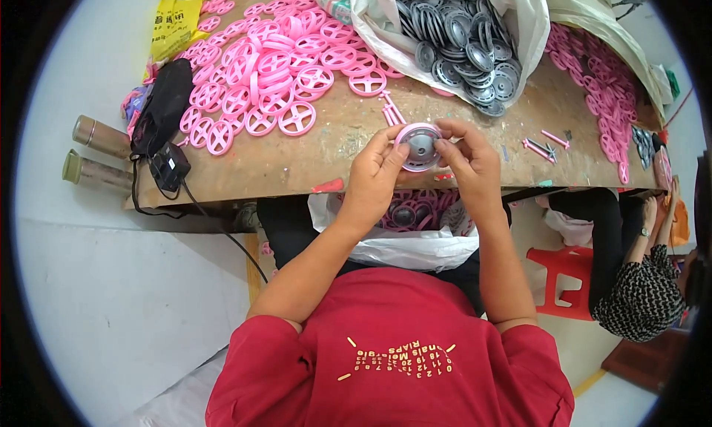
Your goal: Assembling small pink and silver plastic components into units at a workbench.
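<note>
Pink rim on grey hub: the wheel (418,146) in hand is a grey disc with a pink ring around it, held over the near edge of the wooden worktop (326,167), about midway along that edge.
Left hand (374,173): closed on the wheel's left side, thumb and fingertips pinching the rim.
Right hand (469,160): closed on the wheel's right side, fingers curled over the top of the rim and thumb below; both hands grip the same piece.
Pink spoked wheels (274,71): a large loose heap spread over the far left part of the worktop, reaching toward its left edge.
Grey discs (463,45): a full pile in an open white sack (530,26) at the far edge, right of the middle.
More pink pieces (604,93): a second spread along the right end of the worktop.
Small pink pins (540,146): a few lying just right of the hands, others just beyond the wheel.
Bag below (415,238): a white plastic bag under the near edge, on the person's lap, holding several pink-and-grey wheels like the one in hand.
Progress, as a judgement: some joined wheels already sit in the lap bag, but both heaps of separate parts look large, so most of the work seems left.
Left edge: a black pouch (162,104) with a cable, and two metal flasks (96,154) beside the worktop.
Nearby: another person (641,278) sits at the right end.
</note>
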Available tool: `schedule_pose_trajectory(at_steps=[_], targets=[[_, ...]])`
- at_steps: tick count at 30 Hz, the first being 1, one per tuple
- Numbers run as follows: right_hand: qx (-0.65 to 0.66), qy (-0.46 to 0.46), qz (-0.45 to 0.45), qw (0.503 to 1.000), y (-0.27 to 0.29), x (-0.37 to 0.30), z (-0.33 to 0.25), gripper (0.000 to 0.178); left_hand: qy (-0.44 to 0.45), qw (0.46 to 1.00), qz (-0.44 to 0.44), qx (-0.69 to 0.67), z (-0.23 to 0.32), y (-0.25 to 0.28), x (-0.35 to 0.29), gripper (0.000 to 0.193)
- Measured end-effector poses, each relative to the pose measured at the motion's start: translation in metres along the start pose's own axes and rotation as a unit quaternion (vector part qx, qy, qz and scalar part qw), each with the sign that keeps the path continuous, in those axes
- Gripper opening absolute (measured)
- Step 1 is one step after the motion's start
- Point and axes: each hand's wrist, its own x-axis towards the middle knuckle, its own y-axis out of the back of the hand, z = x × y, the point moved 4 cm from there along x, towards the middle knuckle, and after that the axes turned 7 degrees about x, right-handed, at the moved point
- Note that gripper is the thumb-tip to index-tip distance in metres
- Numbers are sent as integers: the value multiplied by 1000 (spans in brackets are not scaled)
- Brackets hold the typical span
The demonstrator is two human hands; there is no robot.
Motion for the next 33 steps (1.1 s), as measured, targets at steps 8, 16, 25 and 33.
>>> schedule_pose_trajectory(at_steps=[8,16,25,33], targets=[[66,-132,-67,987,4,-21,18,21,-110,973,60,196,0,-2,-10,25],[-87,-20,85,992,76,43,41,19,-78,888,-33,453,24,34,-30,29],[-426,174,30,887,97,62,55,25,-231,670,218,671,45,125,-6,21],[-375,154,105,908,73,41,24,20,-153,823,190,513,28,119,12,14]])
